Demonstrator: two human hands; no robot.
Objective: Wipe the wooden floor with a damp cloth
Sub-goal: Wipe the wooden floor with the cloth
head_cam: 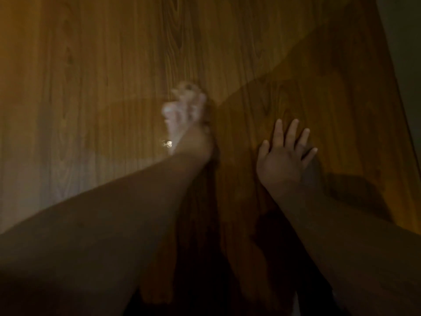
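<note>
On the wooden floor (102, 65), mid-frame, my left hand (194, 139) reaches forward at the end of a long bare forearm (102, 224) that comes in from the lower left. The hand is badly blurred. A pale bunched cloth (182, 103) sits at its front end, touching the boards, with the fingers over or in it. I cannot tell whether those fingers are curled round the cloth or lying flat on it. Cloth and fingers smear together in one light patch. There is a small bright glint (167, 144) just left of the wrist; I can't tell what it is.

My right hand (282, 160) is sharper. It lies palm down on the floor to the right of the left hand, apart from it and from the cloth. Its fingers (291, 131) are straight and spread wide, the thumb out to the left, and they hold nothing. The right forearm (341, 224) runs off to the lower right corner.

The light is dim and warm. The left part of the floor is brighter, with a diagonal shadow edge crossing to the upper right, and both hands sit near that edge. A dark shadow (355, 190) lies just right of the right wrist. A dark greenish strip (405, 53) runs down the far right edge beside the boards. The bottom centre is too dark to read.
</note>
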